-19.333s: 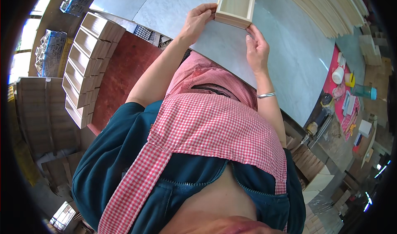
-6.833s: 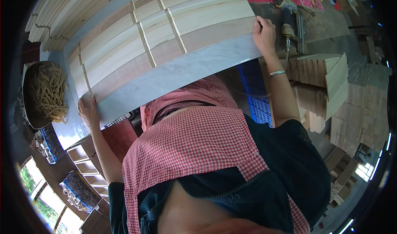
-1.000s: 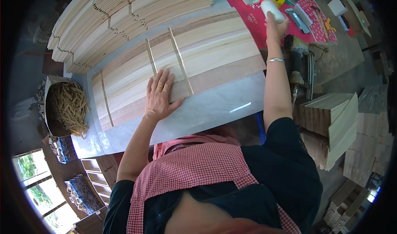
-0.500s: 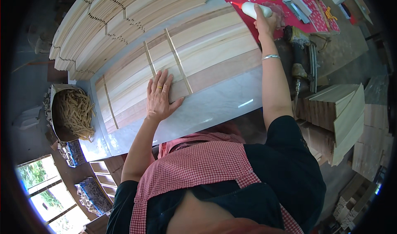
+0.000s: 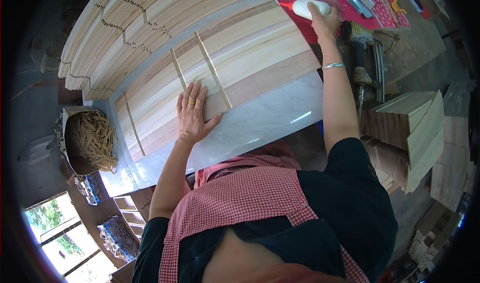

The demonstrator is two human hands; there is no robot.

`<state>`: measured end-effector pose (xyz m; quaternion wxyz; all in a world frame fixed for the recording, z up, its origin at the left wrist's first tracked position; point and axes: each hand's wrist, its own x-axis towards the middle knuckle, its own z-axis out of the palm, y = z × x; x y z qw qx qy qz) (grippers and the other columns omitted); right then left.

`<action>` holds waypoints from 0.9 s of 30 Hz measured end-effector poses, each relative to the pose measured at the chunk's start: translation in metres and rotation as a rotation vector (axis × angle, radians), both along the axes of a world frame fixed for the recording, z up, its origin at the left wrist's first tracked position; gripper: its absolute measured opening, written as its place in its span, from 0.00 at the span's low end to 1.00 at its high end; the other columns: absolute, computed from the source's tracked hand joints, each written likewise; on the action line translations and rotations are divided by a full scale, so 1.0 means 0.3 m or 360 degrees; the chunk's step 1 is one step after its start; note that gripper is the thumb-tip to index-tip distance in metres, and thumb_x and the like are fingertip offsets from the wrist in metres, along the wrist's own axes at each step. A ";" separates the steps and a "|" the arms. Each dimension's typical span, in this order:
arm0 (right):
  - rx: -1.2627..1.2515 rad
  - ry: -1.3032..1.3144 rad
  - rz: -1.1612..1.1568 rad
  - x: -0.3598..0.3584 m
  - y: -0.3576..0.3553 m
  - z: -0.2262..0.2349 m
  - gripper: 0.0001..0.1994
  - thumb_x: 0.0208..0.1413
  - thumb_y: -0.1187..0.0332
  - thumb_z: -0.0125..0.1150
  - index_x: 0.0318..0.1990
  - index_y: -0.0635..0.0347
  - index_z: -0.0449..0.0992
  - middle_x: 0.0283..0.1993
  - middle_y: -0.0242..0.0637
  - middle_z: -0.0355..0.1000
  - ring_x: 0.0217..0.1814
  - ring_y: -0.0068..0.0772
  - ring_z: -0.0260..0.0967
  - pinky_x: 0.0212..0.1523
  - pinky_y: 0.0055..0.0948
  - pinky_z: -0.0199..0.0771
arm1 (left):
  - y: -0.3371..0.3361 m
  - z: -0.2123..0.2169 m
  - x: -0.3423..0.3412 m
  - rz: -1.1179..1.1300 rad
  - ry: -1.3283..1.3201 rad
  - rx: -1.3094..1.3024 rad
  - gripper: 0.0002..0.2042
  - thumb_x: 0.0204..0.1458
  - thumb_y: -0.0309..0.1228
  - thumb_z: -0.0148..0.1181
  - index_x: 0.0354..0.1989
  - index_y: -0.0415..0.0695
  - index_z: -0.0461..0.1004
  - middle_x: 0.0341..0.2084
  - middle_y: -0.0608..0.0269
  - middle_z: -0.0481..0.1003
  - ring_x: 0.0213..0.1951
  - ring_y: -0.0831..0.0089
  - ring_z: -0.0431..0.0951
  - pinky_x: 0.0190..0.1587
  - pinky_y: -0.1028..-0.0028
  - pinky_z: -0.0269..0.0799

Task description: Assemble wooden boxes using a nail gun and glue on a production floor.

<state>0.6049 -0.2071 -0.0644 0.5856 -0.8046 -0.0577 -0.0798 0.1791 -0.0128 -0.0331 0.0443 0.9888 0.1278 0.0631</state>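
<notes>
Hands first: the left hand (image 5: 192,114) lies flat and spread, palm down, on a panel of pale wooden boards (image 5: 220,65), gripping nothing; its weight seems to pin the boards so they cannot slide on the smooth surface (image 5: 270,118). The right hand (image 5: 324,24) reaches far out at arm's length and closes around a white squeeze bottle with a red nozzle (image 5: 307,8), probably glue, which sits on a red mat (image 5: 350,18) just past the far right end of the panel. A silver bangle (image 5: 333,66) rings that wrist.

Laid edge to edge, the boards form one broad sheet, with three thin wooden strips (image 5: 212,70) lying across them, apparently as battens to tie the boards together. The left hand rests between the middle strip and the right one, touching the boards near their close edge.

Toward the body, a bare band of pale marbled surface runs along the front edge, giving room to draw the bottle back over the panel. Beyond the panel, stacks of cut slats (image 5: 150,13) crowd the far side, so there is little space there. Off the left end stands a box of short wood sticks (image 5: 92,140). To the right, below the surface, stacked wooden boxes (image 5: 415,128) stand near the reaching arm.
</notes>
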 end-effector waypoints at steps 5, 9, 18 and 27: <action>-0.0049 0.0009 -0.0017 -0.047 -0.070 0.028 0.32 0.51 0.52 0.70 0.52 0.75 0.71 0.44 0.53 0.74 0.34 0.40 0.75 0.26 0.29 0.80 | 0.001 -0.005 -0.002 -0.0007 -0.0009 0.0025 0.41 0.51 0.55 0.61 0.71 0.48 0.58 0.73 0.58 0.53 0.75 0.58 0.47 0.73 0.52 0.41; -0.0092 0.0036 -0.0035 -0.082 -0.125 0.037 0.31 0.50 0.52 0.70 0.50 0.74 0.72 0.43 0.52 0.74 0.33 0.40 0.75 0.27 0.30 0.79 | 0.002 -0.008 -0.003 -0.0012 -0.0015 0.0040 0.41 0.51 0.55 0.61 0.71 0.48 0.58 0.73 0.58 0.54 0.75 0.58 0.47 0.73 0.52 0.41; -0.0035 0.0173 -0.0034 -0.216 -0.249 0.110 0.32 0.48 0.50 0.69 0.49 0.73 0.73 0.44 0.54 0.77 0.41 0.49 0.76 0.45 0.39 0.77 | -0.002 -0.004 -0.001 -0.0012 -0.0018 0.0074 0.41 0.52 0.56 0.60 0.71 0.47 0.59 0.73 0.58 0.54 0.75 0.58 0.48 0.73 0.53 0.41; -0.0110 0.0135 -0.0104 -0.334 -0.391 0.126 0.28 0.49 0.52 0.71 0.46 0.72 0.74 0.37 0.45 0.75 0.28 0.33 0.68 0.26 0.27 0.71 | -0.001 -0.021 -0.008 -0.0017 -0.0031 0.0136 0.40 0.53 0.56 0.58 0.70 0.45 0.59 0.73 0.58 0.55 0.75 0.58 0.49 0.73 0.53 0.41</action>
